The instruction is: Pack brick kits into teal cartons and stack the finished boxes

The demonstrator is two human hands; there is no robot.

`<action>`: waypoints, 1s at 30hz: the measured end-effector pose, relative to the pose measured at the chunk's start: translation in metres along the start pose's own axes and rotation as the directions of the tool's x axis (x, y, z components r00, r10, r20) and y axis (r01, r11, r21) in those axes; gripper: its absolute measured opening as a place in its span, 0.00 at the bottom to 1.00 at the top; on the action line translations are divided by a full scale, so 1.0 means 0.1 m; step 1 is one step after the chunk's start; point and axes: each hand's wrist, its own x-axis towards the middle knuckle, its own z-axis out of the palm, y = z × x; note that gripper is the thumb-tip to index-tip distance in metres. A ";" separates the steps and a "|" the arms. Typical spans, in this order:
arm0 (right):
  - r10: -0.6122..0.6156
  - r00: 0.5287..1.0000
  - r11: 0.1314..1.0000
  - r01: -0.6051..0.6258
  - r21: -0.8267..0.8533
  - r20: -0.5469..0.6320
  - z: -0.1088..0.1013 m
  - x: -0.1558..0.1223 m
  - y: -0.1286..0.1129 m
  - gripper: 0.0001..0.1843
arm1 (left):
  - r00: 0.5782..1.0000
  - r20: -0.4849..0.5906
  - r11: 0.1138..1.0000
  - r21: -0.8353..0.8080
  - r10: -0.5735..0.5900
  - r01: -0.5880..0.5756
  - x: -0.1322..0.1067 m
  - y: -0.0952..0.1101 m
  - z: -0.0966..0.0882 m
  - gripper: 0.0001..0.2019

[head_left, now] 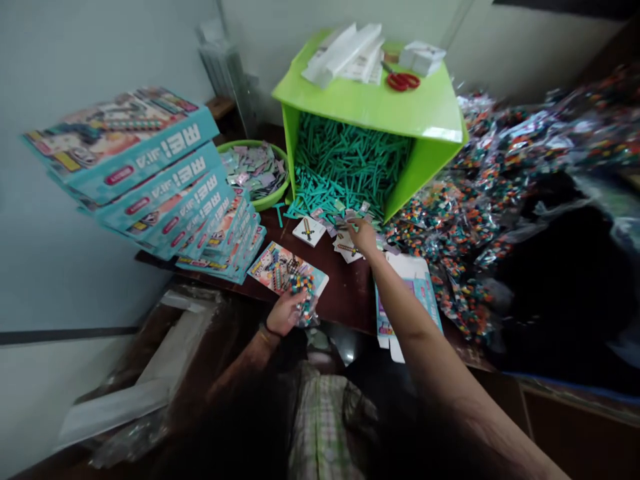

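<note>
Left hand [284,312] pinches bead bag [306,301], long axis running near-to-far; right hand [363,235]: grip unclear

- The bag of beads [307,291]: clear, shiny plastic, filled with small pieces in orange, teal, white and dark tones, tilted and bunched at its upper left, over the near right part of the printed box
- The printed box [270,268]: thin, lying flat at a slant, colourful picture face up, pale blue along its right end, partly covered from view by the bag
- The sachets [367,209]: small, flat, pale pinkish and greenish, loosely scattered, overlapping
- The sword cards [345,252]: white, overlapping unevenly, pictures up, just below the sachets
</note>
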 end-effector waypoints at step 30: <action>-0.556 0.808 0.693 0.580 0.428 -0.194 0.08 -2.01 -0.68 0.14 | 0.972 0.056 0.973 0.017 0.228 -0.229 0.20 -0.05 0.27 0.20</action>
